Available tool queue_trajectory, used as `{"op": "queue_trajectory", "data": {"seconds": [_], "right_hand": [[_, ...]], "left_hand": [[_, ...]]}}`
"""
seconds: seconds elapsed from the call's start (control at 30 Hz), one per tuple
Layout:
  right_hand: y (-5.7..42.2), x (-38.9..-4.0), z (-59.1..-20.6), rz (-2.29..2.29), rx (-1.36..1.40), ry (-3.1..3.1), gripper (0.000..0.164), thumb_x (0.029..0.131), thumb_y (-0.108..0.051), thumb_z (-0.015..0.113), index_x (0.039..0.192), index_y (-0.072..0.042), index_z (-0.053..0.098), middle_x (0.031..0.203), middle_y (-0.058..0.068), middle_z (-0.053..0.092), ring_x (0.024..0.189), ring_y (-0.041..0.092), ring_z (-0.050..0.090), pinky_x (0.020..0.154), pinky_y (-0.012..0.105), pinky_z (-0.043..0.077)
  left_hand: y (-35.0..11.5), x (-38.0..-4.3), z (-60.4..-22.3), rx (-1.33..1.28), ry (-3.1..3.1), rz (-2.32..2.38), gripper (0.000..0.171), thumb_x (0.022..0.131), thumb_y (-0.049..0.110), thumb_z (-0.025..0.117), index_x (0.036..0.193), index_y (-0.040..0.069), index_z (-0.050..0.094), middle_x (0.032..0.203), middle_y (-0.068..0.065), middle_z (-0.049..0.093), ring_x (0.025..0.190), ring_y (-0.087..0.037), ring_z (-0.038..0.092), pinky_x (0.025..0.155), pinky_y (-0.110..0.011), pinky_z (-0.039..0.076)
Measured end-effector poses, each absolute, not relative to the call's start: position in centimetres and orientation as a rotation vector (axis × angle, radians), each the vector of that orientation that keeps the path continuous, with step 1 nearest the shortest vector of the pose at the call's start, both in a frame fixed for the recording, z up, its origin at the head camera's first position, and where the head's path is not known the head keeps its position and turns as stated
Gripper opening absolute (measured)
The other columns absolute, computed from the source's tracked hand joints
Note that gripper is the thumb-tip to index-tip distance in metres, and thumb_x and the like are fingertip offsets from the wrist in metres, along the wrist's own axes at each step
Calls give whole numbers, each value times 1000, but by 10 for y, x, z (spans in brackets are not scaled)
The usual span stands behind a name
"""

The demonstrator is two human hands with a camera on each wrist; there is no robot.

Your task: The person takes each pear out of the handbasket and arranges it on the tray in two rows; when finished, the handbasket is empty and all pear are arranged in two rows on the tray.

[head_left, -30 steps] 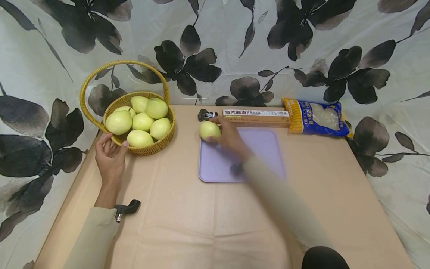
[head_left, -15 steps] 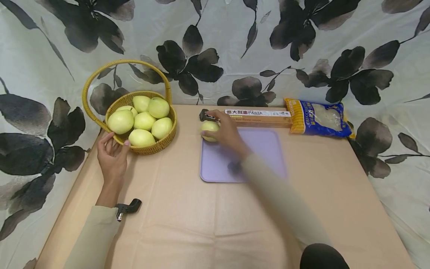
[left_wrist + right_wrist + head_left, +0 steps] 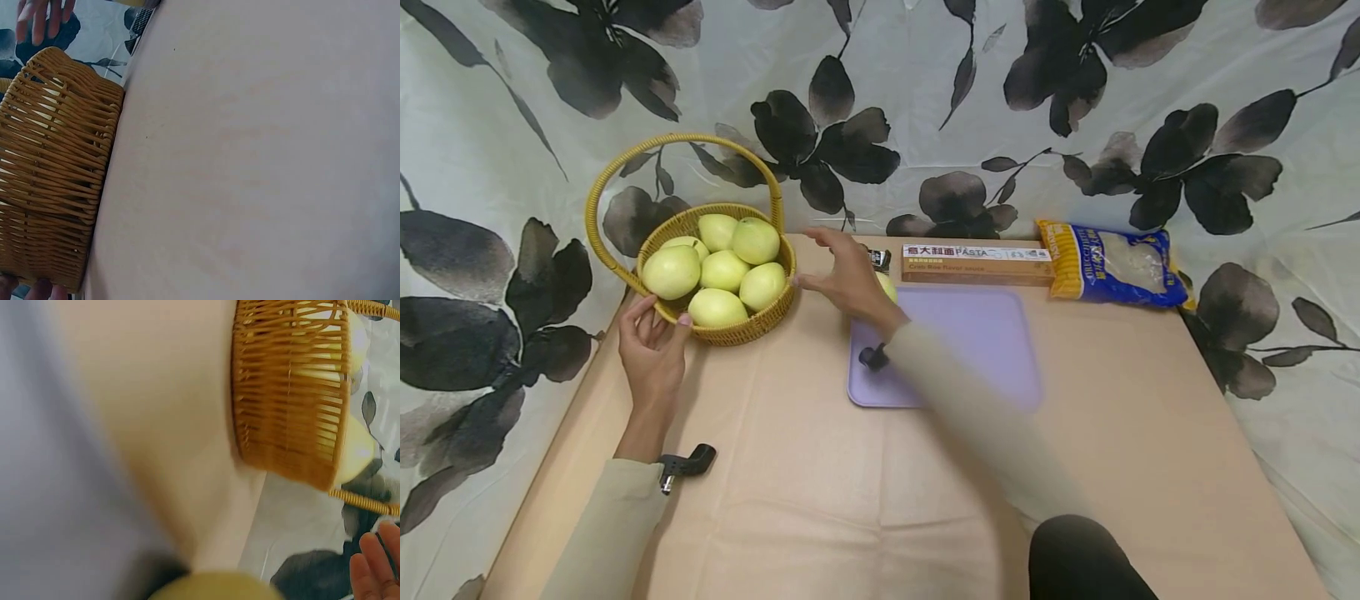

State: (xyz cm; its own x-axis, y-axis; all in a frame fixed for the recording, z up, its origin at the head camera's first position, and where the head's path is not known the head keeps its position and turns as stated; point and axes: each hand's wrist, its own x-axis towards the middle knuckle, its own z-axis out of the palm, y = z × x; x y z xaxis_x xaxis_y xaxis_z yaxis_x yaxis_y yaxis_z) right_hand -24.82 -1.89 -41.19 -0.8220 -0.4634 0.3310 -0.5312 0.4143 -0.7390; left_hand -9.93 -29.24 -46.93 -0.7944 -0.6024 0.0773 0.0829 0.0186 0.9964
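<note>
A yellow wicker basket (image 3: 737, 333) with a tall arched handle stands at the left, filled with several round yellow-green fruits (image 3: 722, 271). My left hand (image 3: 652, 358) holds its near left side, thumb at the front and fingers round the wall; a few fingertips (image 3: 40, 290) show under the basket in the left wrist view. My right hand (image 3: 846, 279) is empty, thumb and fingers spread apart, beside the basket's right rim. Behind it a single fruit (image 3: 888, 287), mostly hidden by the hand, sits at the back left corner of a lavender tray (image 3: 970, 350).
A small black packet (image 3: 879, 260) sits behind the tray, partly covered by my right hand. Beside it lies a long pasta box (image 3: 977, 265), then a blue and yellow bag (image 3: 1116, 265) at the back right. Floral cloth (image 3: 947, 108) hangs behind the table.
My right hand has let go of the fruit at the tray's back left corner and moved left to the basket's right side. My left hand has stayed at the basket.
</note>
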Motion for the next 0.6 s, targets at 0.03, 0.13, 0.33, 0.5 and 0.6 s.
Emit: {"op": "queue_trajectory", "data": {"seconds": [0.03, 0.13, 0.33, 0.5, 0.6], "right_hand": [[-25, -249, -411, 1400, 920, -2571, 76, 86, -35, 92, 151, -17, 58, 152, 3, 62, 137, 20, 58, 115, 32, 48], [-40, -252, -409, 1455, 939, -2559, 77, 86, -34, 91, 152, -16, 57, 155, 4, 60, 139, 21, 58, 116, 26, 47], [-66, -258, -411, 1525, 942, -2561, 78, 88, -32, 90, 155, -17, 53, 155, 3, 59, 143, 22, 55, 116, 21, 44], [-84, -264, -413, 1432, 934, -2573, 78, 89, -32, 89, 156, -15, 53, 155, 1, 59, 146, 19, 53, 118, 21, 41], [-94, -267, -411, 1394, 930, -2596, 77, 90, -33, 88, 156, -15, 53, 157, 1, 58, 149, 18, 49, 122, 22, 38]], "left_hand": [[-292, -99, -469, 530, -1813, -1827, 62, 98, 9, 76, 152, 19, 47, 169, -2, 44, 152, -24, 46, 130, -42, 35], [-292, -99, -469, 530, -1817, -1826, 62, 98, 10, 76, 152, 19, 46, 169, -2, 43, 153, -25, 46, 130, -42, 35], [-291, -100, -468, 541, -1833, -1819, 63, 98, 10, 76, 152, 20, 46, 170, -1, 42, 152, -24, 46, 125, -29, 41], [-291, -100, -467, 555, -1850, -1819, 63, 98, 12, 77, 153, 22, 46, 171, 0, 40, 153, -23, 45, 123, -26, 42], [-292, -99, -467, 543, -1852, -1809, 63, 99, 12, 76, 153, 21, 45, 171, -1, 39, 155, -25, 43, 128, -35, 38]]}}
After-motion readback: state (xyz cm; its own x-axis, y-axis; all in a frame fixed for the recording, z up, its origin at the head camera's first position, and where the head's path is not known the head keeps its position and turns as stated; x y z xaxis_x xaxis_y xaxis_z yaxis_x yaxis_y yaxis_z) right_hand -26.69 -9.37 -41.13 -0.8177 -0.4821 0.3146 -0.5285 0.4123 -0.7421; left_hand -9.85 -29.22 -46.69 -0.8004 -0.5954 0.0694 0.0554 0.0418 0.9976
